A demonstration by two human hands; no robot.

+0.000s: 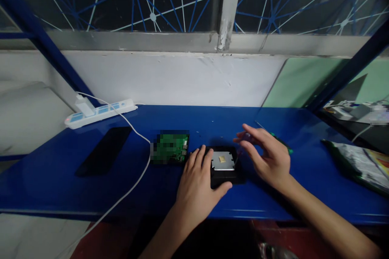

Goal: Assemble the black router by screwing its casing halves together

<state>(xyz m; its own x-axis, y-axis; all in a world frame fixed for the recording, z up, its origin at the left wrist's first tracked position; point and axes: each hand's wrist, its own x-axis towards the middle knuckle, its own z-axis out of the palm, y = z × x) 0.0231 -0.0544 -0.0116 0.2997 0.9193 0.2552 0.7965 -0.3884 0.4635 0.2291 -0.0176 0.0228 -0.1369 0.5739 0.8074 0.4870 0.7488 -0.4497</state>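
A small black box with a silver metal plate on top sits near the front of the blue table. My left hand rests against its left side, thumb along the front edge, fingers spread over its left rim. Just right of the box, my right hand hovers with fingers spread, holding nothing I can make out. A green circuit board lies left of the box, close to my left fingertips. Another green piece shows behind my right hand.
A white power strip with a plugged-in charger lies at the back left; its white cable runs off the front edge. A black phone lies flat at the left. A silvery bag sits at the right edge.
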